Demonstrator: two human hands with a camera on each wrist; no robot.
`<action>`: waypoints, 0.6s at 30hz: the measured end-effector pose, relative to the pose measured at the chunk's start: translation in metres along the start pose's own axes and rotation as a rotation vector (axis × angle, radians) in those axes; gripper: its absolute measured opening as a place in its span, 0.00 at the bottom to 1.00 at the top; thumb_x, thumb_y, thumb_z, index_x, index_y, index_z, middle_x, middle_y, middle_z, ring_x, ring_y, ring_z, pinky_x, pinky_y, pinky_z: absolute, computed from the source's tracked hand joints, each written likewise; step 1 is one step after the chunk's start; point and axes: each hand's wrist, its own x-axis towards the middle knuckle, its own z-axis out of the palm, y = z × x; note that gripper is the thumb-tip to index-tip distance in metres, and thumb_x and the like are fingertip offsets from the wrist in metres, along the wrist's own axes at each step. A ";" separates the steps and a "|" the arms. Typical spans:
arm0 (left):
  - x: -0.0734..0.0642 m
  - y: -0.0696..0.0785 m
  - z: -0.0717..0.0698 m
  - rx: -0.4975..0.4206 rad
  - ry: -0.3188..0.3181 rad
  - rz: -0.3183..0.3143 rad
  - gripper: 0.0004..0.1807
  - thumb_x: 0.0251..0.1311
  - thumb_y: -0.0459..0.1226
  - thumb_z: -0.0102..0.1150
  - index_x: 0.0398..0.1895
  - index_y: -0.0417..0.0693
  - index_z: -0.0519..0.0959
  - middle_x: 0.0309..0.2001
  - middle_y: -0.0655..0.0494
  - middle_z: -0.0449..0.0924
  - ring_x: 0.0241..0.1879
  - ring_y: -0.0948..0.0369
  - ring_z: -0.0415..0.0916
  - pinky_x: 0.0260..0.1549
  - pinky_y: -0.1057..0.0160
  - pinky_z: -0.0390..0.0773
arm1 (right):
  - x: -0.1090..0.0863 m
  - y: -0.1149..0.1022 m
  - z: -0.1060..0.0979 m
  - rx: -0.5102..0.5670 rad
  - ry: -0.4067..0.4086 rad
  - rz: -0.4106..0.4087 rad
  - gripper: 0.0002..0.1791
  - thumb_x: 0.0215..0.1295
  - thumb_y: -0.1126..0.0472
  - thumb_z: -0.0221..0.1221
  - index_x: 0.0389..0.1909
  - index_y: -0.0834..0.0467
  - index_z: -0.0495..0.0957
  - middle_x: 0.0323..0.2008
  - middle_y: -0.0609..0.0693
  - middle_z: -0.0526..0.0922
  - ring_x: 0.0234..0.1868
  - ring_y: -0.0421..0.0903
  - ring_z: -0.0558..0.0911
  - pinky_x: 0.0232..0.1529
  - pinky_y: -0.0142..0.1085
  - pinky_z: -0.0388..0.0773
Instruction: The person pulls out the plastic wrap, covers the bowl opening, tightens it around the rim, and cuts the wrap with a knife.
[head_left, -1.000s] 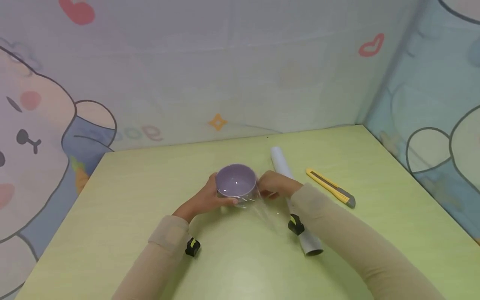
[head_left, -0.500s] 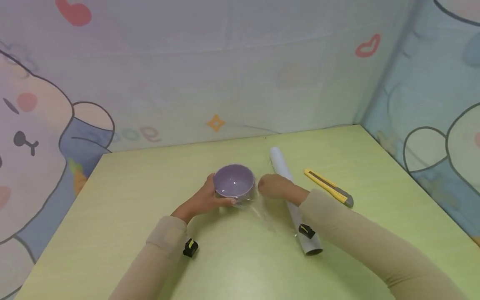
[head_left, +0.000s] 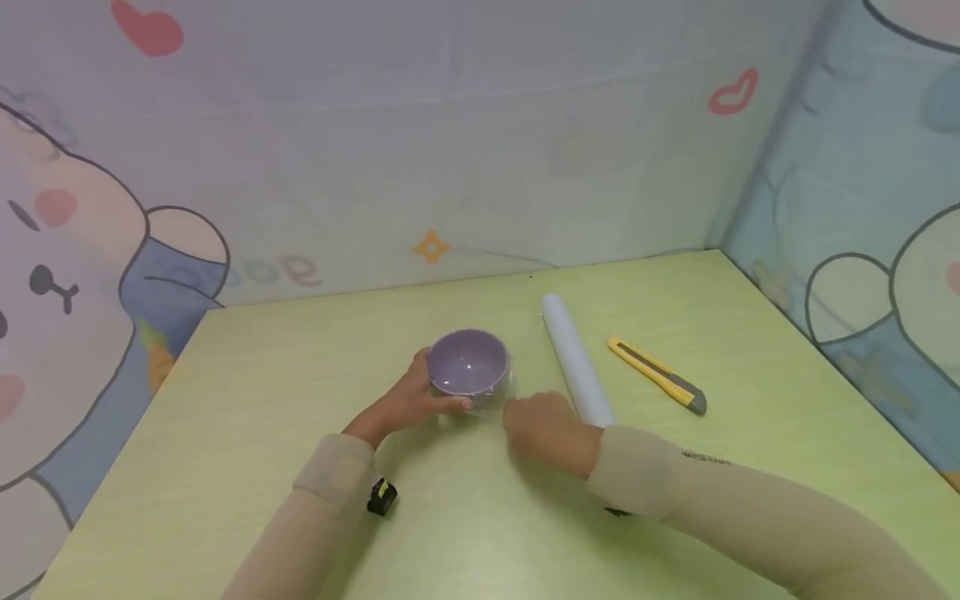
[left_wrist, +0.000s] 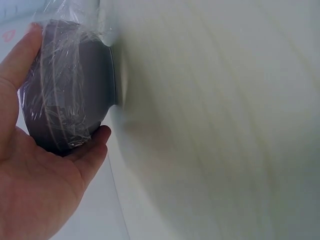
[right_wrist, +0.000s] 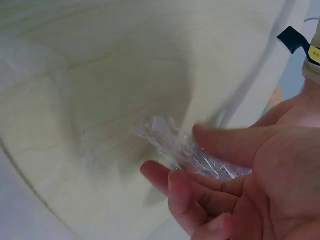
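A purple bowl (head_left: pixel 469 362) stands mid-table, its wall wrapped in clear plastic wrap (left_wrist: pixel 67 85). My left hand (head_left: pixel 415 400) grips it from the left side, with the thumb at the near rim and fingers under the wall in the left wrist view. Just right of the bowl is my right hand (head_left: pixel 546 429), low over the table. In the right wrist view a crumpled loose end of the wrap (right_wrist: pixel 162 135) runs between the thumb and the curled fingers of this hand. How firmly they press on it is hard to see.
A white roll (head_left: pixel 573 358) lies right of the bowl, its near end hidden by my right sleeve. Farther right lies a yellow utility knife (head_left: pixel 656 375) with a grey end. The pale green table (head_left: pixel 300 358) meets a printed cloth backdrop (head_left: pixel 375 167) behind.
My right hand has pulled slightly away from the bowl's right side, then moved down toward the near edge. The loose wrap that trailed rightward now sits close to the bowl. My left hand keeps its grip.
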 end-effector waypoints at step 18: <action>0.003 -0.003 -0.003 -0.009 -0.030 0.062 0.54 0.44 0.39 0.71 0.68 0.40 0.44 0.63 0.39 0.50 0.63 0.46 0.56 0.63 0.44 0.54 | 0.031 0.064 -0.035 0.648 -0.479 0.046 0.08 0.61 0.67 0.46 0.26 0.58 0.73 0.27 0.48 0.83 0.20 0.38 0.71 0.17 0.27 0.57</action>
